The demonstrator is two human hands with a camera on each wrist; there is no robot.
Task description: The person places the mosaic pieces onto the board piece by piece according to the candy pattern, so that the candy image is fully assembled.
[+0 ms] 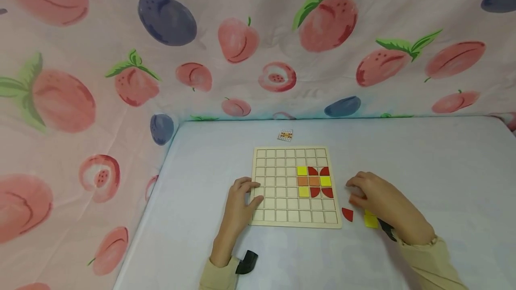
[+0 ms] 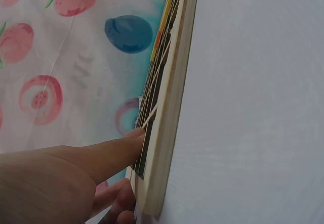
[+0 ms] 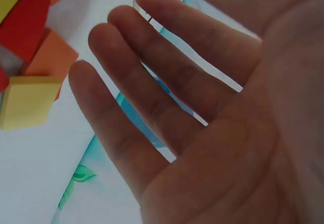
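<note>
A pale wooden grid board [image 1: 276, 211] lies on the table. Red quarter-round pieces [image 1: 313, 192], orange squares [image 1: 303, 181] and yellow squares [image 1: 325, 181] fill a block of cells toward its right side. My left hand [image 1: 239, 202] rests at the board's left edge; in the left wrist view its thumb [image 2: 119, 150] touches the top face. To the right of the board is my right hand [image 1: 376, 198], low over loose pieces. The right wrist view shows its fingers [image 3: 152, 97] nearly straight and spread, near a yellow piece [image 3: 30, 102] and an orange piece [image 3: 53, 57].
A small card with a grid pattern [image 1: 285, 135] lies behind the board. One loose red quarter-round piece [image 1: 348, 214] sits by the board's lower right corner, with yellow pieces [image 1: 371, 221] beside it. Fruit-print cloth [image 1: 242, 84] hangs behind the white table [image 1: 181, 169].
</note>
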